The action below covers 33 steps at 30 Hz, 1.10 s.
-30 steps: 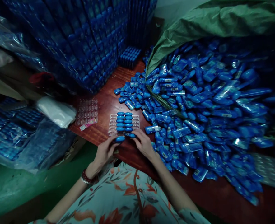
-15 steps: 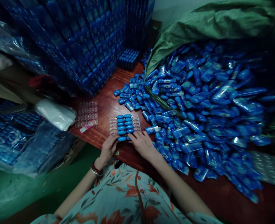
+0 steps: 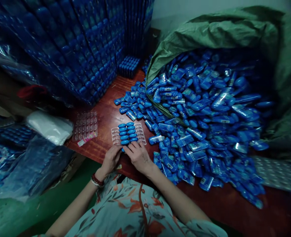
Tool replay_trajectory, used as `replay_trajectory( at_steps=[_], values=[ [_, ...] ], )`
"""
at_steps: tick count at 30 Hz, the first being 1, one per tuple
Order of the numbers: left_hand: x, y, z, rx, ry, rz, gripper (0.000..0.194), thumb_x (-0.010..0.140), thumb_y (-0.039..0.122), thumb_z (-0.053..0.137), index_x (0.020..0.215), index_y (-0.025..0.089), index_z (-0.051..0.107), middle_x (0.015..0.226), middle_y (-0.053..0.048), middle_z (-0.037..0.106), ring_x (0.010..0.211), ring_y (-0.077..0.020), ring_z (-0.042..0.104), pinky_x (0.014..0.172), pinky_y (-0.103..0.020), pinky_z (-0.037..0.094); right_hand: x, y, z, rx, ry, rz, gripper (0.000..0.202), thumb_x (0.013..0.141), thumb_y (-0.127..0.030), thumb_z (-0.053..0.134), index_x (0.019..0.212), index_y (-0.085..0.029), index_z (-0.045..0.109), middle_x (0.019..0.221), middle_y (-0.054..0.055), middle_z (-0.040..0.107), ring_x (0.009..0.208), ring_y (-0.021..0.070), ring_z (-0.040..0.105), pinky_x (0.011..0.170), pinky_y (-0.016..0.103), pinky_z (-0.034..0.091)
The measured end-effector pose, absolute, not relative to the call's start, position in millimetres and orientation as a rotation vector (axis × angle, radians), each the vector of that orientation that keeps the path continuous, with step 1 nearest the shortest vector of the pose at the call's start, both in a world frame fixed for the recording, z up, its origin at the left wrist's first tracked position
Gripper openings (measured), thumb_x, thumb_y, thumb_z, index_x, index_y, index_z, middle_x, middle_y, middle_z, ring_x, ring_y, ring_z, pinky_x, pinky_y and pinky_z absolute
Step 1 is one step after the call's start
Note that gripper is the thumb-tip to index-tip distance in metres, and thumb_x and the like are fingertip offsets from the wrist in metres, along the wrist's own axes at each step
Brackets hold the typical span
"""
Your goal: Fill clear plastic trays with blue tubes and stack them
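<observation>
A clear plastic tray (image 3: 142,133) with moulded cells lies near the table's front edge. Two columns of blue bottles (image 3: 123,133) stand in its middle, caps up, while the cells at both sides hold none. At the near end of the columns, my left hand (image 3: 111,158) has its fingers closed around a partly hidden blue bottle (image 3: 123,149). My right hand (image 3: 138,157) meets it there, fingers bent over the same bottle and covering the tray's near edge.
Loose blue bottles (image 3: 185,141) spill from a green sack (image 3: 209,31) on the right. Another clear tray (image 3: 85,125) lies left, beside a white plastic bag (image 3: 50,126). Stacked blue packs (image 3: 86,49) rise behind, with a small bottle block (image 3: 129,65). More trays (image 3: 278,172) sit far right.
The camera view has shifted, moving the scene left. My right hand has moved left toward my left hand, and the nearest bottle is now mostly hidden by the fingers.
</observation>
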<state>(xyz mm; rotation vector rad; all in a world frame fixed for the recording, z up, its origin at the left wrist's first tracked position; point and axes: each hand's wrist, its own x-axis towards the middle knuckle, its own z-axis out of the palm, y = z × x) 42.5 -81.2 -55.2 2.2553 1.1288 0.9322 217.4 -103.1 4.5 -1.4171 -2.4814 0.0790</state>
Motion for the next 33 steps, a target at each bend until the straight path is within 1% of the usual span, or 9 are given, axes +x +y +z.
replay_trajectory(
  at_steps=[5,9,13,18,21,25,27,30,33],
  values=[
    [41.0,-85.6,-56.8,2.270,1.342,0.807,0.019,0.091,0.030,0.047,0.101,0.018,0.058,0.099,-0.009,0.063,0.092,-0.0211,0.056,0.082,-0.038,0.049,225.4,-103.7,9.0,-1.446,-2.488,0.076,0.028,0.094,-0.015,0.039,0.113,-0.017,0.058,0.094,0.007,0.063,0.095,0.0213,0.048,0.080,0.037,0.033],
    [37.3,-84.4,-54.4,2.252,1.219,0.820,0.021,0.093,0.023,0.040,0.094,0.018,0.061,0.100,-0.009,0.061,0.095,-0.0189,0.056,0.083,-0.035,0.050,218.2,-96.2,16.2,-1.485,-2.537,0.102,0.025,0.093,-0.013,0.041,0.108,-0.017,0.060,0.094,0.007,0.064,0.097,0.0220,0.047,0.086,0.038,0.032],
    [27.7,-75.4,-52.1,2.255,1.112,0.828,0.022,0.093,0.018,0.039,0.091,0.016,0.061,0.102,-0.010,0.061,0.098,-0.0177,0.056,0.084,-0.033,0.051,200.6,-88.5,23.4,-1.495,-2.611,0.113,0.022,0.091,-0.012,0.043,0.101,-0.014,0.063,0.091,0.008,0.064,0.093,0.0226,0.048,0.084,0.038,0.034],
    [8.0,-68.5,-47.8,2.287,0.993,0.767,0.020,0.092,0.020,0.042,0.093,0.019,0.062,0.103,-0.008,0.063,0.098,-0.0172,0.059,0.084,-0.031,0.051,208.4,-106.7,20.4,-1.470,-2.444,0.082,0.030,0.093,-0.019,0.044,0.121,-0.018,0.056,0.100,0.008,0.064,0.092,0.0203,0.050,0.083,0.036,0.036],
    [3.3,-54.6,-38.6,2.199,1.066,0.911,0.018,0.092,0.025,0.045,0.096,0.019,0.061,0.097,-0.008,0.065,0.091,-0.0171,0.061,0.081,-0.030,0.051,243.5,-115.9,19.8,-1.609,-2.243,0.071,0.037,0.090,-0.011,0.043,0.123,-0.021,0.056,0.108,0.008,0.063,0.098,0.0195,0.050,0.082,0.034,0.036],
    [26.0,7.6,-19.7,2.123,1.266,1.097,0.020,0.091,0.030,0.047,0.085,0.016,0.061,0.078,-0.004,0.063,0.072,-0.0144,0.058,0.068,-0.026,0.048,295.7,-103.0,24.3,-1.967,-2.247,0.145,0.041,0.084,-0.004,0.043,0.117,-0.022,0.060,0.112,0.007,0.063,0.097,0.0225,0.049,0.074,0.034,0.036],
    [49.2,50.0,-12.4,2.254,1.104,0.895,0.019,0.091,0.029,0.048,0.092,0.016,0.062,0.084,-0.005,0.064,0.073,-0.0147,0.058,0.067,-0.025,0.047,310.5,-92.8,27.7,-2.019,-2.371,0.184,0.044,0.083,-0.004,0.044,0.121,-0.023,0.058,0.118,0.007,0.061,0.097,0.0236,0.049,0.072,0.034,0.036],
    [85.8,101.4,-8.0,2.636,0.825,0.467,0.020,0.084,0.016,0.052,0.102,0.015,0.062,0.106,-0.011,0.061,0.095,-0.0204,0.056,0.083,-0.032,0.045,318.3,-81.8,31.8,-1.996,-2.478,0.242,0.046,0.084,-0.006,0.046,0.125,-0.024,0.054,0.122,0.007,0.058,0.099,0.0232,0.050,0.075,0.034,0.038],
    [110.3,125.0,-9.7,2.872,0.745,0.191,0.026,0.084,0.007,0.044,0.101,0.014,0.063,0.112,-0.014,0.059,0.104,-0.0234,0.052,0.088,-0.036,0.040,319.1,-72.6,31.5,-1.968,-2.408,0.293,0.040,0.088,-0.011,0.045,0.125,-0.023,0.054,0.119,0.007,0.059,0.101,0.0218,0.050,0.080,0.033,0.039]
  ],
)
